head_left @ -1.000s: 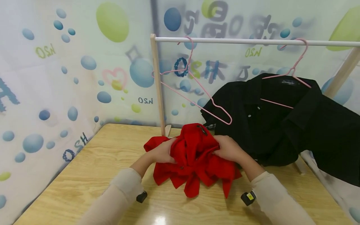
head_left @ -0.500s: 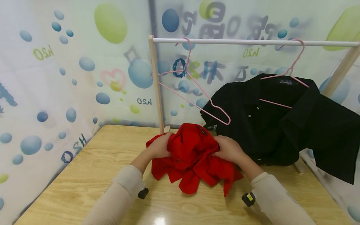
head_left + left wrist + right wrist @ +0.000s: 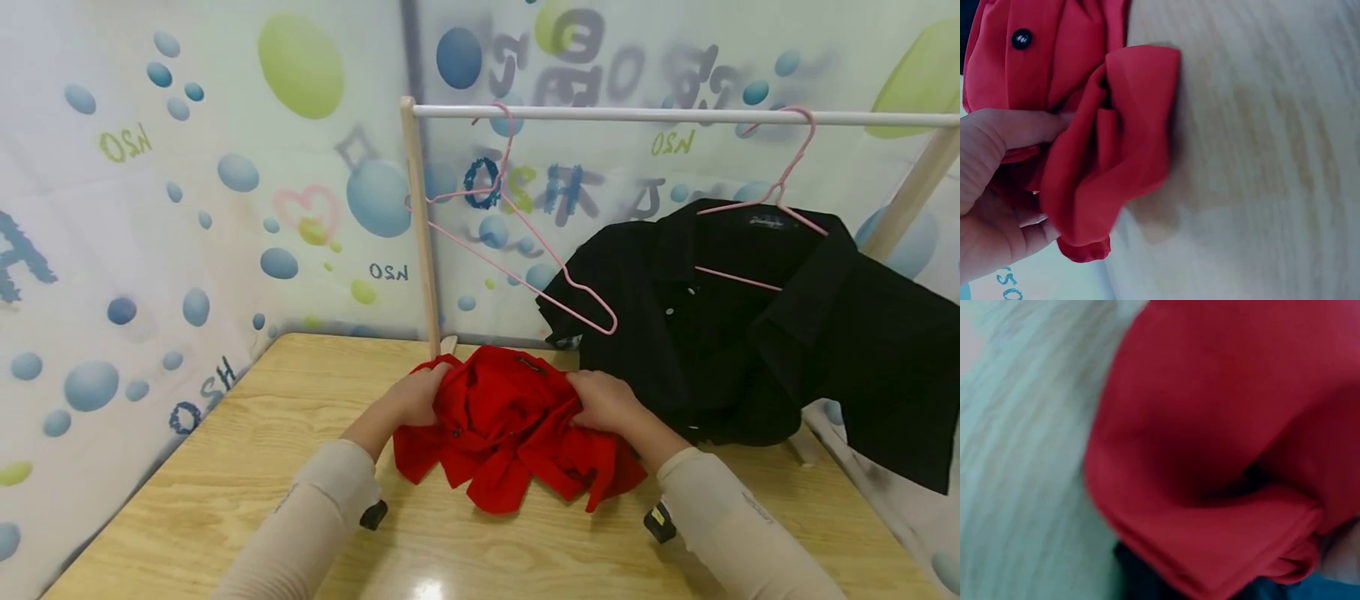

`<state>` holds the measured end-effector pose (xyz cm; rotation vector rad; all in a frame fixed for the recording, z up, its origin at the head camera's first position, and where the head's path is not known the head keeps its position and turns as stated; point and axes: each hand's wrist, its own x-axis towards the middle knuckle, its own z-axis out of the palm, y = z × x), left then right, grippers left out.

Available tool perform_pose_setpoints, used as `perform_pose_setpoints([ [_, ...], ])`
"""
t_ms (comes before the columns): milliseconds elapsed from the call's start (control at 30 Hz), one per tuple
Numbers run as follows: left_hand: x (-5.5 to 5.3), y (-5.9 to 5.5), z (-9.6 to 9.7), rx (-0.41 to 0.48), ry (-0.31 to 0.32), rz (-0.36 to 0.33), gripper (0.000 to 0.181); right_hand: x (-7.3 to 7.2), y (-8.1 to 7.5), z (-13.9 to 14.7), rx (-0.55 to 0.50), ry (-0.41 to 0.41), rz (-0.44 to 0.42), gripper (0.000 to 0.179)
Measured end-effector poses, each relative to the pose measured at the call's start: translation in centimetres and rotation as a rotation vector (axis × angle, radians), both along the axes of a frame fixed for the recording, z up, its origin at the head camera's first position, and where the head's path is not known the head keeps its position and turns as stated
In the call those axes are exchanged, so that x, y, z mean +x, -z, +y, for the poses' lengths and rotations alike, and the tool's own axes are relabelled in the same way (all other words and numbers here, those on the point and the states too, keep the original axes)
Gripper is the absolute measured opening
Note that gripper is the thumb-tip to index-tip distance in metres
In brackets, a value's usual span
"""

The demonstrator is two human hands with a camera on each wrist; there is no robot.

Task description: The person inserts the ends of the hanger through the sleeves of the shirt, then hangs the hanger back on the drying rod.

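A bunched red shirt (image 3: pixel 504 402) is held low over the wooden table (image 3: pixel 247 433), with a dark label at its top edge. My left hand (image 3: pixel 418 397) grips its left side. In the left wrist view the thumb and fingers close around the red cloth, near a black button (image 3: pixel 1022 39). My right hand (image 3: pixel 606 403) grips the shirt's right side. Folds of cloth fill most of the right wrist view, where only a sliver of the right hand (image 3: pixel 1342 557) shows at the edge. Most fingertips are hidden by the fabric.
Behind the shirt stands a rack with a white rail (image 3: pixel 637 114) and a wooden post (image 3: pixel 422 242). A bare pink hanger (image 3: pixel 558 250) hangs on the left. A black shirt (image 3: pixel 720 333) hangs from another pink hanger (image 3: pixel 780 187) on the right.
The top of the red shirt has sunk lower and its folds have spread wider. My left hand has moved slightly left along the cloth; the right hand keeps its hold.
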<state>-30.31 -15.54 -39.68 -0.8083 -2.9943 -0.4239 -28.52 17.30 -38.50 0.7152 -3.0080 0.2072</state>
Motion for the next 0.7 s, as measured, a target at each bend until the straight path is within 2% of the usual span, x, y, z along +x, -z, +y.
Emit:
perform_pose_setpoints([
  [133, -0.2, -0.5, -0.6, 0.061, 0.020, -0.072, 0.085, 0.2, -1.1, 0.5, -0.053, -0.043, -0.033, 0.058],
  [267, 0.1, -2.0, -1.4, 0.118, 0.026, -0.181, 0.098, 0.7, -2.5, 1.4, -0.139, -0.095, -0.080, 0.066],
  [333, 0.3, -2.8, -1.8, 0.137, 0.023, -0.211, 0.102, 1.1, -3.2, 1.7, -0.172, -0.108, -0.089, 0.065],
  [433, 0.5, -3.6, -2.2, 0.174, 0.018, -0.187, 0.095, 1.7, -4.0, 1.7, -0.211, -0.085, -0.052, 0.055],
  [533, 0.7, -4.1, -2.1, 0.212, 0.000, -0.120, 0.077, 2.1, -4.5, 1.1, -0.250, -0.020, -0.002, 0.039],
  [700, 1.2, -4.2, -1.4, 0.203, -0.035, -0.001, 0.039, 2.3, -4.3, -0.3, -0.264, 0.104, -0.049, 0.023],
])
